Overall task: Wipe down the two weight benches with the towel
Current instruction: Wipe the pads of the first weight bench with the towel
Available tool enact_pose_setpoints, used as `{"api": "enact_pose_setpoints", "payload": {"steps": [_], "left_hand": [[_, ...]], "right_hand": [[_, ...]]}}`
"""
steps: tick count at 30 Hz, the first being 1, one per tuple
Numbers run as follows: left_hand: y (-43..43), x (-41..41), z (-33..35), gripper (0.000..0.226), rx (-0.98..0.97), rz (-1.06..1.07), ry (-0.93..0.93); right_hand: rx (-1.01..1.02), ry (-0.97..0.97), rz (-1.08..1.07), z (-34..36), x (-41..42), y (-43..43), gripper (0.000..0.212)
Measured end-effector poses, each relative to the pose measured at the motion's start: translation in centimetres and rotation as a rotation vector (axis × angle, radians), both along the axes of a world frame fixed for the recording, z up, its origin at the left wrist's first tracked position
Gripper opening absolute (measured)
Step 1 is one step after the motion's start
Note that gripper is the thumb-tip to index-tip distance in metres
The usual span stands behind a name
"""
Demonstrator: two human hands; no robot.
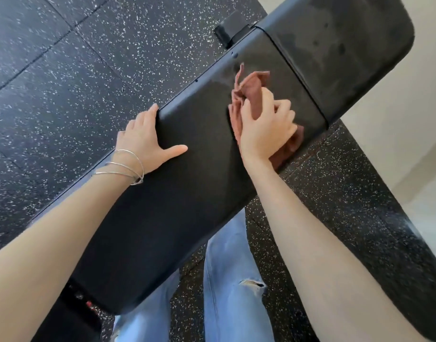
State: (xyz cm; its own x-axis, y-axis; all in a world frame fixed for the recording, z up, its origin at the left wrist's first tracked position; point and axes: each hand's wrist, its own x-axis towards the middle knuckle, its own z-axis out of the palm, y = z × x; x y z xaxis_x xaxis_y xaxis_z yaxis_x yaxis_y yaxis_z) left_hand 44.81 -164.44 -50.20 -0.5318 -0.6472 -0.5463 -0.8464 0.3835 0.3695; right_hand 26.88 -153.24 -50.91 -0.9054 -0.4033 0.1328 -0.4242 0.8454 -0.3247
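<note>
Black rubber floor (63, 70), flecked white, carries one weight bench (187, 193); a second bench is not in view. The bench's long axis runs from the lower left, close to the person, up to the upper right. Its upholstery is in two parts: a long pad under both hands and a shorter pad (348, 45) beyond a cross seam (298, 77). The shorter pad shows mottled smears, and the long pad shows a glossy patch round the cloth. Pale blue jeans (231, 267) stand at the near long edge, so the person reaches across the bench's width. The left hand (143, 141) braces on the far long edge about mid-length, its fingers (151, 112) hooked over that edge and its thumb spread flat on the top surface. The right hand (266, 127) is well up the pad, clearly the nearer hand to the seam. It holds the rust-brown towel (251, 82) bunched against the pad, fingers (283, 107) curled into the cloth. The towel lies just short of the seam, with one fold reaching toward the near long edge. Judgement: the towel sits at the far end of the long pad, so the next stroke runs along the long axis, either back toward the person or across the seam. Thin silver bangles (123, 169) circle the left wrist.
</note>
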Motion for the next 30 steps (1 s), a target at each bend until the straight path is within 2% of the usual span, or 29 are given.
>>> {"api": "enact_pose_setpoints", "payload": {"steps": [4,6,7,11,12,15,19,22,24,27,28,30], "left_hand": [[-0.2,0.2,0.1,0.106,-0.011,-0.026,0.002],[-0.4,0.6,0.1,0.114,0.023,-0.037,-0.011],[-0.4,0.9,0.0,0.119,0.045,-0.033,-0.014],[-0.6,2.4,-0.2,0.120,0.088,0.028,-0.021],[-0.7,2.8,-0.3,0.118,0.093,0.049,-0.025],[-0.5,3.7,-0.2,0.112,0.103,0.098,-0.036],[-0.3,4.4,0.1,0.107,0.101,0.132,-0.055],[-0.2,4.9,0.3,0.106,0.098,0.137,-0.067],[-0.2,5.2,0.4,0.110,0.099,0.121,-0.076],[0.0,5.4,0.3,0.112,0.090,0.105,-0.072],[0.0,5.4,0.2,0.112,0.076,0.101,-0.068],[0.0,5.4,0.0,0.112,0.061,0.100,-0.065]], "right_hand": [[0.047,0.005,0.693,0.6,5.6,-2.9,0.031],[0.111,0.043,0.853,0.9,2.9,-5.3,0.031],[0.163,0.071,0.822,0.8,0.8,-6.5,0.032],[0.227,0.004,0.259,0.7,-8.6,-9.5,0.036],[0.238,-0.009,0.205,0.8,-9.0,-9.7,0.037],[0.251,-0.039,0.300,0.9,-4.0,-9.4,0.036],[0.254,-0.131,0.632,1.2,6.2,-6.8,0.028],[0.303,-0.125,0.808,1.9,5.5,-7.5,0.029],[0.347,-0.042,0.706,1.8,0.8,-9.1,0.031],[0.345,-0.035,0.308,2.3,-6.7,-10.1,0.035],[0.341,-0.024,0.247,2.2,-7.1,-9.9,0.036],[0.312,-0.019,0.258,1.8,-4.2,-9.4,0.035]]}}
